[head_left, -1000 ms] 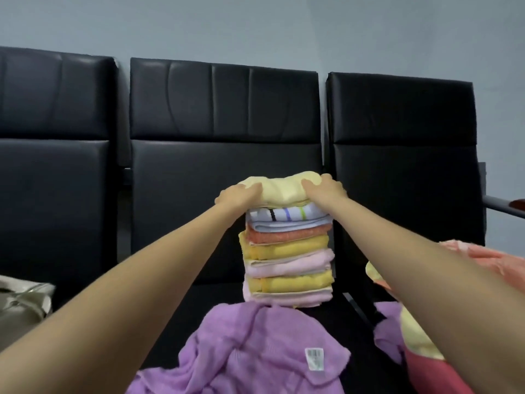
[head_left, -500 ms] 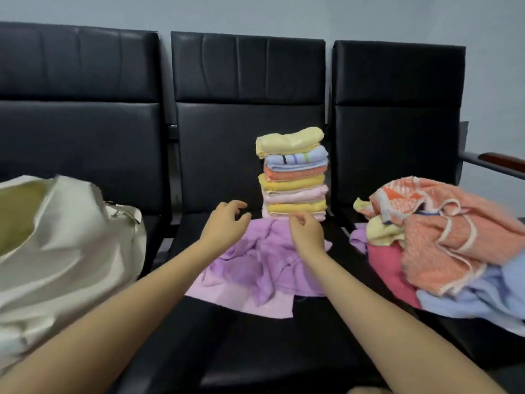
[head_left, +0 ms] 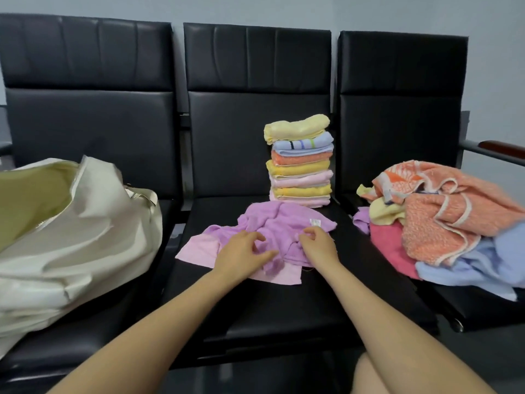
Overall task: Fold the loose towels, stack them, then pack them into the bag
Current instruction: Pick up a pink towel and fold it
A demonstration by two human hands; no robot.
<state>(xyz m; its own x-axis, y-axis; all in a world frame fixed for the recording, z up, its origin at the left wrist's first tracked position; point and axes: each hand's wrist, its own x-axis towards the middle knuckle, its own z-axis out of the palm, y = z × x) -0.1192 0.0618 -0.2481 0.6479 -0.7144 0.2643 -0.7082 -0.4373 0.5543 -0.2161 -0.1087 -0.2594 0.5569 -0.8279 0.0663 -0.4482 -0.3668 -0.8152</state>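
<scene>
**Both hands on the crumpled purple towel**

The purple towel (head_left: 267, 237) lies bunched on the middle seat (head_left: 284, 302), directly under the person's hands and spread more side to side than front to back. The left hand (head_left: 241, 253) rests on its near middle with fingers loosely bent, touching the cloth. The right hand (head_left: 316, 241) sits just beside it, fingertips curled into a fold as if pinching it, though I cannot be sure how firm that hold is. Both hands are about equally near, so spreading the cloth outward along its long run looks like the natural next move. Just behind the towel stands the stack of folded towels (head_left: 299, 160). The loose pile (head_left: 443, 214) waits on the right seat, and the open bag (head_left: 71, 231) on the left one.
</scene>
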